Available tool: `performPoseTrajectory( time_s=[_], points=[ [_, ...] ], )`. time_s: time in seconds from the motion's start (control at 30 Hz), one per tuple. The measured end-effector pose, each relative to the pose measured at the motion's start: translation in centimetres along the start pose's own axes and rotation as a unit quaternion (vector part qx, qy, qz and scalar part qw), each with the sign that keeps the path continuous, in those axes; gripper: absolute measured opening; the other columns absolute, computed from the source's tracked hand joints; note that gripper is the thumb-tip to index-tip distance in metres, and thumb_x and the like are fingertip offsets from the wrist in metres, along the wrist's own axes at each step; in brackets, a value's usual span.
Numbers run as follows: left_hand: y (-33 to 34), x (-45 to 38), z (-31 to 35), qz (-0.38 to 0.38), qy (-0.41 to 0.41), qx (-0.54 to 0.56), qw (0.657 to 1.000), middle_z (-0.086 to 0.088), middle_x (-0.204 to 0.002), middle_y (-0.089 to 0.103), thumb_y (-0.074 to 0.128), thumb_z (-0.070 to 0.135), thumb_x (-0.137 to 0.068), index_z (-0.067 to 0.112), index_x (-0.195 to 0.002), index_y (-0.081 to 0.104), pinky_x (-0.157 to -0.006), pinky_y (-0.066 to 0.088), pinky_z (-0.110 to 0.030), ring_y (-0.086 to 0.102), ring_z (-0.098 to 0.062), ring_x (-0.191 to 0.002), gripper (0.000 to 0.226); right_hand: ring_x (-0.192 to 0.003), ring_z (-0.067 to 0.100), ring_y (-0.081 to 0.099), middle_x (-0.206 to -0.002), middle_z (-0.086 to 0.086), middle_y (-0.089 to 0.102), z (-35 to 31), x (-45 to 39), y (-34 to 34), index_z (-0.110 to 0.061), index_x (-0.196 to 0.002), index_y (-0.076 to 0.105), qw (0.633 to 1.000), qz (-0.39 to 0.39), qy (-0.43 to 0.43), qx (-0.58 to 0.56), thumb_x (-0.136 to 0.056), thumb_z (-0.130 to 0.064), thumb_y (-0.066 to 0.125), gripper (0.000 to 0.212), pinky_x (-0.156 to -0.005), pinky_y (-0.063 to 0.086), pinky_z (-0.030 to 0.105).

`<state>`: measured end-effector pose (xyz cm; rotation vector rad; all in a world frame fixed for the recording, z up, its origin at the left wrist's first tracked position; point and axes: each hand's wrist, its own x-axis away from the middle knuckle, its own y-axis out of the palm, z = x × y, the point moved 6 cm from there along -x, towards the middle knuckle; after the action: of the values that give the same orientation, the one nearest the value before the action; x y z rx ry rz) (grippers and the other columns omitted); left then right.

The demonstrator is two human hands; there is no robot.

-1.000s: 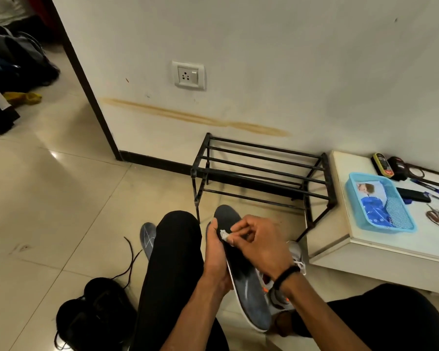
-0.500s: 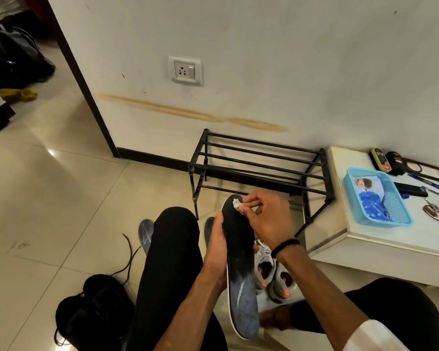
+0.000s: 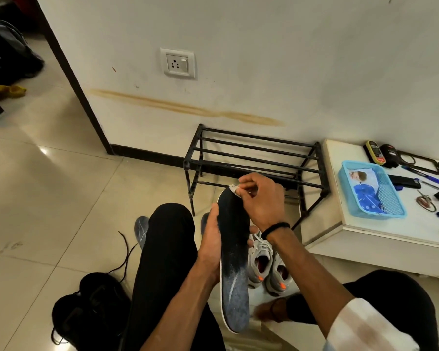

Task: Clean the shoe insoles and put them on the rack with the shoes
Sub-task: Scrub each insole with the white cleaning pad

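My left hand [image 3: 211, 245] grips a long dark insole [image 3: 233, 269] by its left edge, holding it lengthwise with the toe pointing away. My right hand [image 3: 260, 198] pinches a small white wad of tissue [image 3: 234, 189] against the insole's toe end. Another grey insole [image 3: 141, 230] lies on the floor left of my knee. A third insole [image 3: 204, 221] peeks out behind my left hand. Grey sneakers [image 3: 266, 264] with orange tabs stand on the floor under my right forearm. The black metal shoe rack [image 3: 254, 160] stands against the wall with nothing on it.
Black shoes [image 3: 91, 305] with loose laces sit on the floor at lower left. A low white table [image 3: 340, 231] at right carries a blue basket [image 3: 346, 188], pens and small items. My legs in black trousers flank the insole. Beige tiled floor stretches to the left.
My right hand with the tissue has travelled up the insole from its middle to the toe end. The insole has swung more upright in my left hand.
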<state>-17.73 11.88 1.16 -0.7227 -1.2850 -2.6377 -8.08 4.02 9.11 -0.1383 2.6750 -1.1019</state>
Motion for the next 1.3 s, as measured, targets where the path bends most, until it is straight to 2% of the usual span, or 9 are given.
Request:
performPoseTrajectory(
  time_s=[0.3,0.47,0.6,0.7,0.8,0.87,1.0,1.13,1.3],
  points=[
    [-0.3,-0.1,0.4,0.007,0.019,0.024,0.999,-0.011,-0.094,0.073,0.036,0.056,-0.105,0.017,-0.095,0.081,-0.073,0.052,-0.035,0.070,-0.023,-0.083,0.061,-0.100,0.016,0.058,-0.106,0.002,0.064,-3.8,2.3,2.0,-0.013,-0.105,0.075,0.976,-0.087,-0.152,0.130,-0.094,-0.010,0.065,0.015,-0.090,0.051,0.028],
    [0.0,-0.3,0.2,0.011,0.004,0.020,1.000,-0.014,-0.100,0.074,0.035,0.055,-0.105,0.018,-0.100,0.082,-0.078,0.055,-0.038,0.071,-0.025,-0.087,0.060,-0.098,0.014,0.063,-0.107,0.003,0.067,-2.6,0.0,1.4,-0.013,-0.101,0.076,0.990,-0.070,-0.041,0.116,-0.093,-0.006,0.064,0.016,-0.091,0.055,0.032],
    [-0.9,-0.2,0.8,0.040,0.028,0.045,0.998,-0.013,-0.101,0.076,0.035,0.048,-0.107,0.009,-0.113,0.073,-0.075,0.061,-0.032,0.076,-0.022,-0.089,0.055,-0.094,0.010,0.062,-0.100,-0.002,0.069,-4.0,3.7,2.4,-0.017,-0.096,0.078,0.983,-0.125,-0.090,0.100,-0.093,-0.008,0.066,0.015,-0.090,0.051,0.021],
    [-2.3,-0.7,1.0,0.096,0.010,0.070,0.993,-0.015,-0.096,0.076,0.038,0.055,-0.103,0.009,-0.096,0.081,-0.076,0.060,-0.037,0.075,-0.026,-0.083,0.064,-0.094,0.007,0.068,-0.098,-0.006,0.075,-1.4,6.3,1.9,-0.017,-0.093,0.080,0.979,-0.174,0.044,-0.101,-0.085,-0.006,0.076,0.014,-0.088,0.054,0.019],
    [-3.9,-0.9,0.5,0.164,-0.033,0.091,0.982,-0.018,-0.088,0.073,0.039,0.064,-0.099,0.007,-0.100,0.075,-0.078,0.055,-0.040,0.067,-0.030,-0.083,0.067,-0.108,0.034,0.069,-0.110,0.013,0.074,2.0,8.1,0.7,-0.005,-0.105,0.074,0.828,-0.154,0.279,-0.460,-0.077,0.003,0.077,0.030,-0.089,0.060,0.039],
    [-4.1,-0.9,-0.3,0.175,-0.067,0.129,0.974,-0.023,-0.091,0.074,0.039,0.070,-0.096,0.003,-0.102,0.071,-0.081,0.055,-0.043,0.066,-0.035,-0.088,0.074,-0.114,0.040,0.065,-0.117,0.023,0.069,2.7,9.0,0.2,-0.004,-0.122,0.067,0.733,-0.159,0.331,-0.573,-0.080,0.008,0.068,0.043,-0.093,0.058,0.042],
    [-1.7,-0.6,-1.7,0.104,-0.119,0.122,0.980,-0.025,-0.127,0.065,0.043,0.072,-0.093,0.006,-0.131,0.065,-0.100,0.050,-0.050,0.064,-0.037,-0.113,0.079,-0.117,0.038,0.064,-0.124,0.028,0.064,2.8,9.4,-1.7,0.001,-0.125,0.063,0.673,-0.159,0.335,-0.640,-0.086,0.015,0.054,0.042,-0.089,0.059,0.037],
    [0.0,-0.1,-1.3,0.033,-0.074,0.049,0.996,-0.015,-0.087,0.073,0.040,0.056,-0.102,0.010,-0.094,0.082,-0.070,0.060,-0.035,0.071,-0.024,-0.073,0.062,-0.112,0.036,0.067,-0.122,0.028,0.066,2.5,9.7,-3.0,0.006,-0.111,0.063,0.718,-0.152,0.311,-0.604,-0.079,0.016,0.058,0.033,-0.084,0.060,0.034],
    [1.4,0.4,-0.6,-0.035,-0.088,0.080,0.992,-0.019,-0.132,0.058,0.050,0.063,-0.096,0.001,-0.143,0.054,-0.091,0.055,-0.043,0.062,-0.030,-0.104,0.079,-0.103,0.023,0.071,-0.106,0.005,0.075,1.4,10.1,-3.5,-0.009,-0.104,0.073,0.903,-0.179,0.177,-0.349,-0.080,-0.003,0.079,0.025,-0.091,0.058,0.040]
  ],
)
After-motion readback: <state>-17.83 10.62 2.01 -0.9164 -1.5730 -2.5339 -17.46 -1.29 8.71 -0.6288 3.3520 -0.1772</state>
